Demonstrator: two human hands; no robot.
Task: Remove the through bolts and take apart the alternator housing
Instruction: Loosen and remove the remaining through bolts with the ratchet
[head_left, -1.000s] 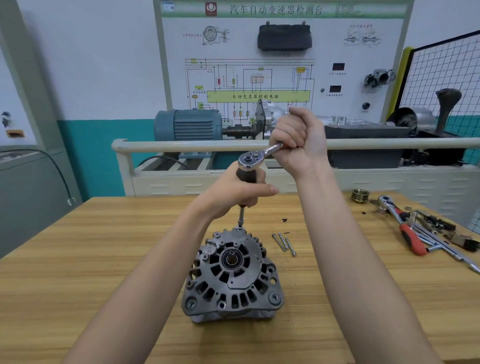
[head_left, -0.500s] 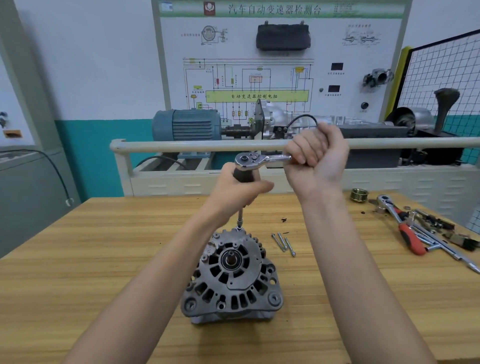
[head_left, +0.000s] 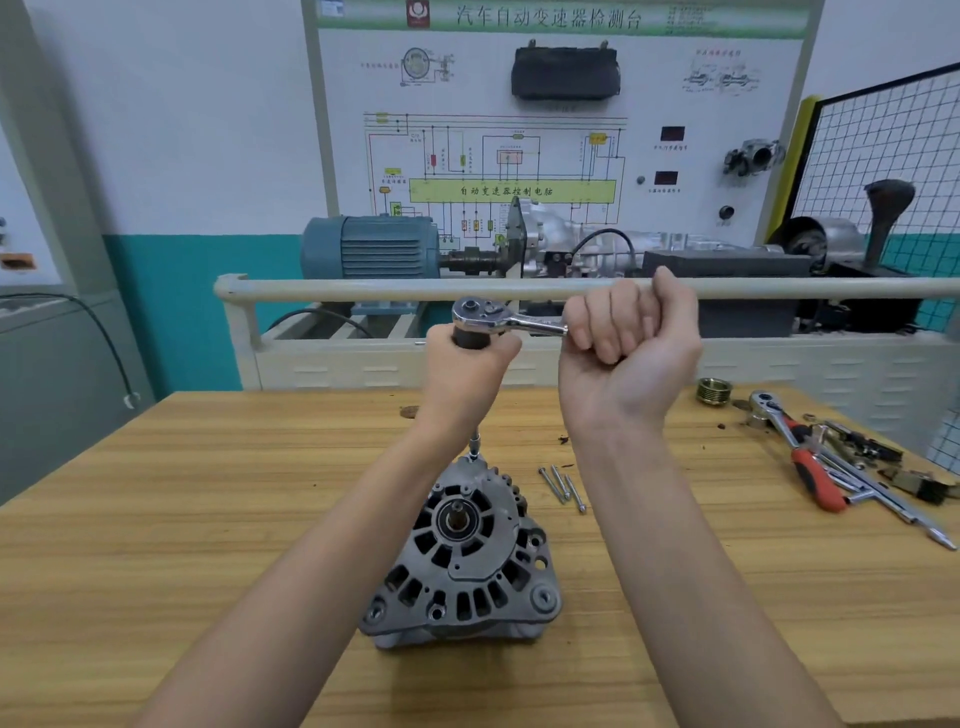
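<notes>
A grey alternator (head_left: 462, 561) stands on the wooden table (head_left: 182, 519), its vented face up. A thin extension bar (head_left: 474, 447) rises from a bolt at its far edge to a chrome ratchet (head_left: 483, 314). My left hand (head_left: 467, 374) grips the black piece of the tool under the ratchet head. My right hand (head_left: 631, 348) is curled round the ratchet handle, which points right. Three removed through bolts (head_left: 563, 486) lie on the table just right of the alternator.
At the right of the table lie a red-handled ratchet (head_left: 810, 462), several sockets and bars (head_left: 883, 488) and a brass pulley (head_left: 714, 391). Behind the table runs a beige rail (head_left: 363, 288) before a motor and gearbox training stand (head_left: 374, 247).
My right hand has swung the ratchet handle to the right and a little toward me. My left hand has stayed on the tool's top.
</notes>
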